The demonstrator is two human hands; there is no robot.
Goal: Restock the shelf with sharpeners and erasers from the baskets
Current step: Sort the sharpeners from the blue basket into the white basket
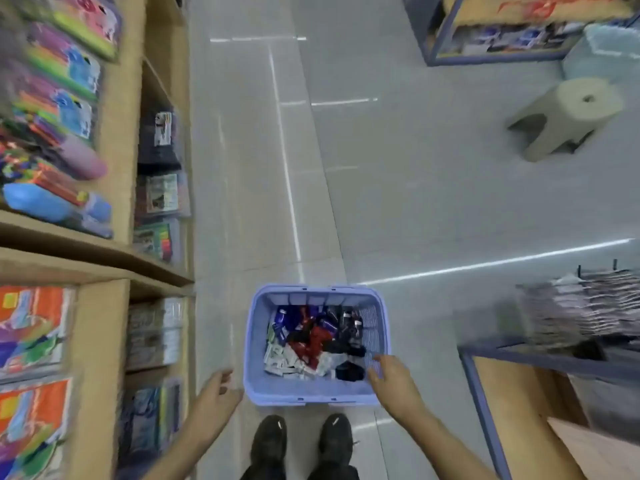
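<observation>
A light-purple plastic basket stands on the floor just ahead of my feet. It holds a loose heap of small blue, red, black and white stationery packs. My left hand hovers beside the basket's left wall with relaxed fingers and holds nothing. My right hand is over the basket's near right corner, fingers slightly bent, with nothing in it. A wooden shelf unit filled with stationery runs along my left.
A beige plastic stool stands on the tiled floor at the far right. A blue-framed display with hanging packets lies at my right, another shelf at the far top right. The aisle floor stretches ahead.
</observation>
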